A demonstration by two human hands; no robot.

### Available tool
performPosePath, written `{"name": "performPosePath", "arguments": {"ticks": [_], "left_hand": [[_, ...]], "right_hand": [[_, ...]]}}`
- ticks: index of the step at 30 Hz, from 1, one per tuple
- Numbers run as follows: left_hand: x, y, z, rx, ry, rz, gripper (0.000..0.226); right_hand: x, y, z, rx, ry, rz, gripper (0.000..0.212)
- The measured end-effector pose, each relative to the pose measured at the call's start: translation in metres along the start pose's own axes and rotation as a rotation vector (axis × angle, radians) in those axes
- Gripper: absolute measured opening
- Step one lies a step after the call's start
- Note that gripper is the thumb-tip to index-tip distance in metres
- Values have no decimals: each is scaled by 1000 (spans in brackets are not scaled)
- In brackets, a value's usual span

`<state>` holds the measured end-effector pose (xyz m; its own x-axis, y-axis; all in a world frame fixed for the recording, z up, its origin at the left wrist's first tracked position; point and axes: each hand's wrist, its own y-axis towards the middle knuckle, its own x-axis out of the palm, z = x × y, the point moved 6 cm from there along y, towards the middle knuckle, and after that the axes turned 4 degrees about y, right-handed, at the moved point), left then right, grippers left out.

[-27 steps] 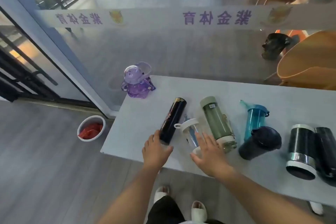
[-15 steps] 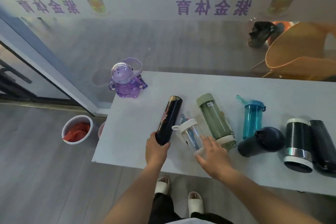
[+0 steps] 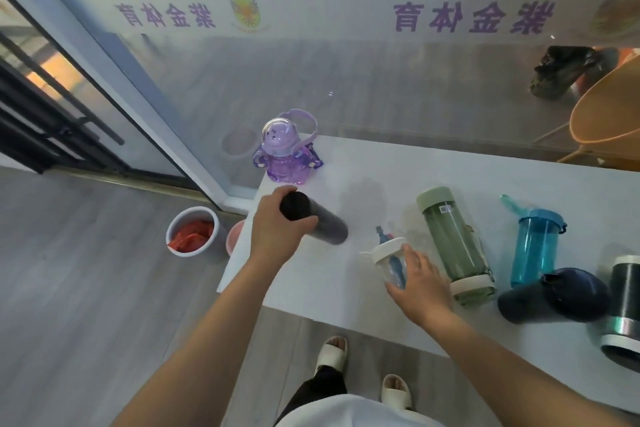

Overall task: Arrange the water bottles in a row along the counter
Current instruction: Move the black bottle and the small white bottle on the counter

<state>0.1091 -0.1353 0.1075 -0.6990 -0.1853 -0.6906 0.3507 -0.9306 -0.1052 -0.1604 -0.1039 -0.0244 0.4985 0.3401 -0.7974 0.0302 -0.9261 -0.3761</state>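
My left hand (image 3: 277, 229) grips a slim black flask (image 3: 320, 224) and holds it tilted above the left end of the white counter (image 3: 381, 170), just in front of an upright purple bottle (image 3: 285, 152). My right hand (image 3: 420, 284) is wrapped around the base of a small clear bottle with a white lid (image 3: 391, 258), which lies on the counter. To the right lie a green bottle (image 3: 453, 243), a blue bottle (image 3: 535, 244), a dark navy bottle (image 3: 554, 295) and a black-and-steel tumbler (image 3: 623, 308).
A glass wall with a printed white band (image 3: 346, 17) runs behind the counter. On the floor to the left stand a white bucket with red contents (image 3: 192, 230) and a pink basin (image 3: 235, 236). An orange chair (image 3: 609, 118) shows beyond the glass. My feet (image 3: 363, 371) are under the counter's front edge.
My left hand has lifted the black flask off the counter and carried it left and back toward the purple bottle. My right hand has closed around the clear bottle's base.
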Motion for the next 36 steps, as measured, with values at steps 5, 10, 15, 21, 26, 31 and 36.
{"name": "performPosePath", "arguments": {"ticks": [5,10,15,21,26,31,36], "left_hand": [[-16,9,14,57,165,-76,59],[-16,6,-4,42,169,-89,63],[-19,3,-14,16,153,-86,66],[-21,0,-22,-11,171,-92,67],[-21,-2,-22,-18,174,-126,69],[-31,-33,10,400,348,248,49],[36,-87,-5,627,267,26,32]], "right_hand": [[8,4,-4,9,50,-22,84],[13,4,0,25,86,-17,87],[16,4,5,69,118,-42,89],[17,7,6,105,153,-69,93],[13,14,3,136,186,-81,89],[6,31,-11,113,167,-80,91],[2,50,-29,127,156,-170,85]]}}
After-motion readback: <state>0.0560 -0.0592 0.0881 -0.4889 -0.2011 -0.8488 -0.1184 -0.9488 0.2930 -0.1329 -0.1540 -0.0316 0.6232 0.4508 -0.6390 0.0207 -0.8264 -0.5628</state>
